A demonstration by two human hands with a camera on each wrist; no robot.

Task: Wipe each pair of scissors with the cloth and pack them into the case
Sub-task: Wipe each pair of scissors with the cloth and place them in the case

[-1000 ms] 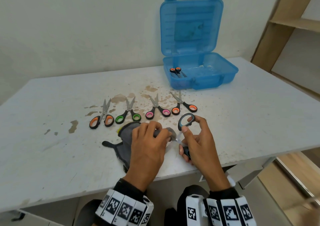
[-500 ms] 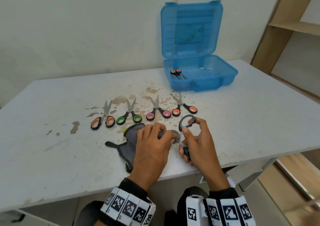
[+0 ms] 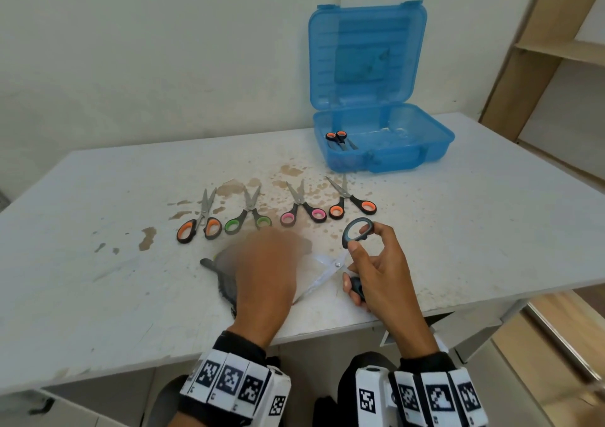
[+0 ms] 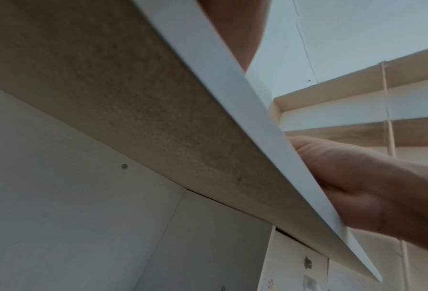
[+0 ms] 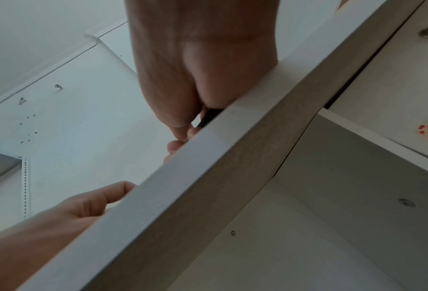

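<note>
My right hand [image 3: 363, 256] grips the grey-handled scissors [image 3: 337, 264], spread wide, with a finger through the upper ring and the lower handle in the palm. The two blades point left toward my left hand [image 3: 271, 256], which is blurred with motion and lies over the grey cloth [image 3: 226, 284], fingers curled on it. Several pairs lie in a row behind: orange [image 3: 199, 227], green [image 3: 248, 220], pink [image 3: 302, 212] and orange [image 3: 352, 202]. The blue case [image 3: 435, 145] stands open at the back with one orange pair [image 3: 339, 138] inside. Both wrist views look up from below the table edge [image 5: 208, 157].
The white table [image 3: 98, 230] carries brown stains around the row of scissors. Its front edge runs just under my wrists. A wooden shelf unit [image 3: 556, 50] stands at the right, past the table's end. The wall is close behind the case.
My left hand has slid left with the cloth, away from the pivot, and both blades now show. The right hand keeps its hold on the handles.
</note>
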